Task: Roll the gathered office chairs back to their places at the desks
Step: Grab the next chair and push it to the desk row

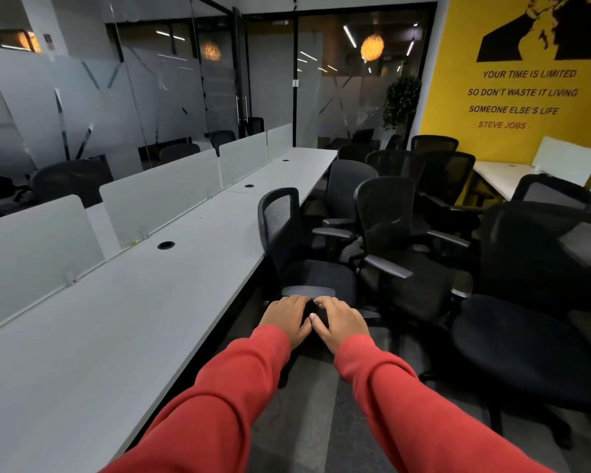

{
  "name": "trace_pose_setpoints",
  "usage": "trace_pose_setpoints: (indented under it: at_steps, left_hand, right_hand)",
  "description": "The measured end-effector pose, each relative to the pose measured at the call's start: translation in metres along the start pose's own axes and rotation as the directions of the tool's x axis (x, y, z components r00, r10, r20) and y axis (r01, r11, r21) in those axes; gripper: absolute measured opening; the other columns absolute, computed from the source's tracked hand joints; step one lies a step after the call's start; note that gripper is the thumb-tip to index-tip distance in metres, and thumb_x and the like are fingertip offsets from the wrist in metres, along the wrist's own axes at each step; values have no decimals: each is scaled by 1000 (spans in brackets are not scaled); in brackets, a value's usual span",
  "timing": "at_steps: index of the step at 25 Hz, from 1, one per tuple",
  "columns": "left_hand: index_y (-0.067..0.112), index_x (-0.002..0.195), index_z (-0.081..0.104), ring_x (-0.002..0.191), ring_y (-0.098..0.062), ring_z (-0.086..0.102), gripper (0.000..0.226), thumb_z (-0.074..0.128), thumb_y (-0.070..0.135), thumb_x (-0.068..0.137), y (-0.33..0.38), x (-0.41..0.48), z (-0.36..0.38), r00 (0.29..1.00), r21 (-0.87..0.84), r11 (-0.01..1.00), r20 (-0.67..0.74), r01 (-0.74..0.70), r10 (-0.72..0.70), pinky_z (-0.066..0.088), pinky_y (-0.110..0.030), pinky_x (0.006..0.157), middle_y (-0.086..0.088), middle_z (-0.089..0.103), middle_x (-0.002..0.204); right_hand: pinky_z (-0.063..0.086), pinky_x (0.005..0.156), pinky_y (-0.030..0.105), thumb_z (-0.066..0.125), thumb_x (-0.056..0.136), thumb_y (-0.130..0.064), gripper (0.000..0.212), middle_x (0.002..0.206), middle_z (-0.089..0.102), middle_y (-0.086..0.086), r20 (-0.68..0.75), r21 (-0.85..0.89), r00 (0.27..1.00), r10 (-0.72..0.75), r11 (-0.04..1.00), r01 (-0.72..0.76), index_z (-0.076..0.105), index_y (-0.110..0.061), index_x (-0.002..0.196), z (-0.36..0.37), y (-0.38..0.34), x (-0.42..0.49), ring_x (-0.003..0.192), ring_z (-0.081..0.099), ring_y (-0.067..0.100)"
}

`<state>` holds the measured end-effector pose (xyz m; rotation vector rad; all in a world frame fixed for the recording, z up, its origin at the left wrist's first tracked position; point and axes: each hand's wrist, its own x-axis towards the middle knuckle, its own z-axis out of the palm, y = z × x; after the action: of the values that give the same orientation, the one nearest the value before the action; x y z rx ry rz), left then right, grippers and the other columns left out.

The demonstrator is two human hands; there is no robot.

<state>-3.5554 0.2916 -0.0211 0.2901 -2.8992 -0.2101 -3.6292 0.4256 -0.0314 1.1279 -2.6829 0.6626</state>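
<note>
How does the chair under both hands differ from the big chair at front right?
The near chair stands against the edge of the desk, its backrest seen side-on; the front-right chair stands out in the aisle by the cluster. The left hand and right hand rest on the near chair; nothing touches the front-right chair. Both are black office chairs.

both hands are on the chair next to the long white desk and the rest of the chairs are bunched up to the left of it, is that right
Not quite. The head view shows the left hand and right hand on the chair next to the long white desk, but the rest of the chairs are bunched up to the right of it, toward the yellow wall, not the left.
</note>
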Motion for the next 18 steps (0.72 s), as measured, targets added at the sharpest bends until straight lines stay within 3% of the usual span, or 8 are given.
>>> trace_pose_setpoints:
  at_steps: [12,18]
  left_hand:
    - [16,148,31,132,-20,42,55,43,29,96,-78,167,46,996,-11,997,59,72,-72,34,-36,107,-2,41,149]
    - [18,148,32,132,-21,42,55,46,26,95,-118,254,50,980,-43,980,44,196,-194,35,-37,107,-1,42,149]
  right_hand:
    - [39,100,33,49,95,-44,42,129,58,-5,103,55,995,-8,998,2,51,-25,132,72,51,176,120,52,15]
    - [45,93,35,48,96,-45,39,126,57,-9,201,144,979,-41,989,12,49,-29,131,99,72,282,120,51,12]
